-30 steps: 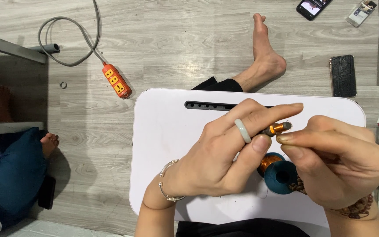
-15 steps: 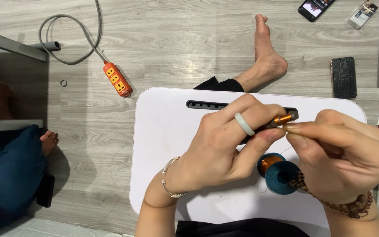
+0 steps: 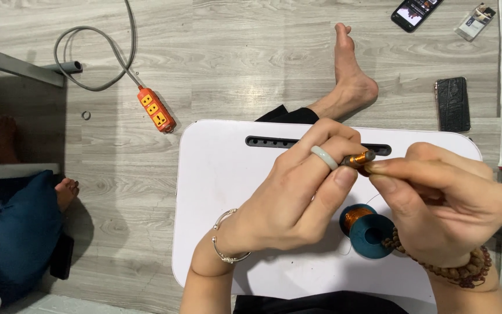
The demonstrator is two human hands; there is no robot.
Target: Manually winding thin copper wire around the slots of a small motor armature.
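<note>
Head view: your left hand [image 3: 289, 195] and right hand [image 3: 443, 203] both pinch a small copper-wound rod [image 3: 358, 159] above a teal wire spool [image 3: 368, 230] on the white tray [image 3: 222, 174].

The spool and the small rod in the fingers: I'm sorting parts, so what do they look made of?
Spool: teal flanges, smooth and matte, probably plastic; its winding glints orange like fine copper wire.
Rod: wrapped in the same shiny orange wire, with a dull grey tip, possibly metal.
Table: smooth white, likely plastic.
</note>
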